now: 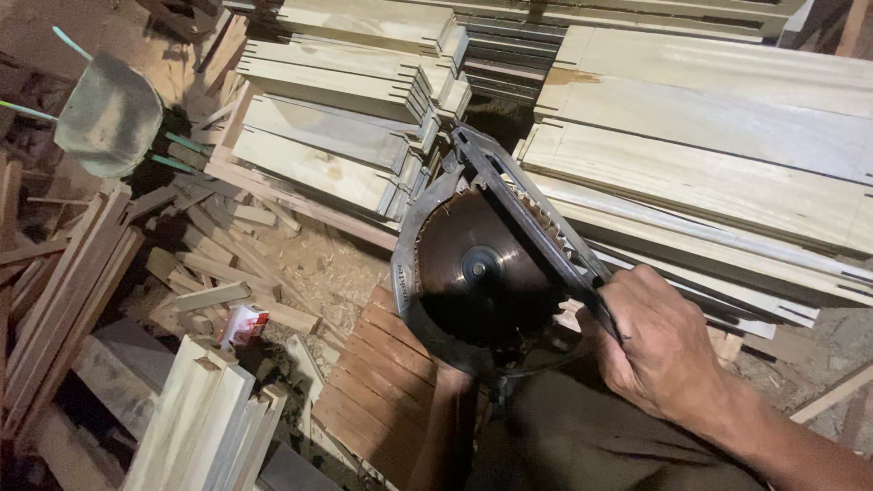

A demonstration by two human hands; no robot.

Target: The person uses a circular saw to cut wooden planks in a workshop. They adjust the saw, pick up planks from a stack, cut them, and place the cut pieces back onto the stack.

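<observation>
A circular saw [427, 273] lies tilted over my lap, its dark round toothed blade [477, 268] facing up inside a metal guard. My right hand [655, 341] is shut on the lower end of a long dark metal bar [523, 214] that runs diagonally across the blade toward the top. I cannot tell whether the bar is a separate tool or part of the saw. My left forearm reaches up beneath the saw, and my left hand [452, 375] is hidden behind the guard at the wrist.
Stacks of pale planks [709, 155] with notched ends [418, 100] fill the back and right. A reddish slatted panel [373, 391] lies under the saw. Scrap wood [200, 264], pale moulded strips [209, 418], a small red-and-white packet [244, 323] and a grey scoop [109, 114] lie left.
</observation>
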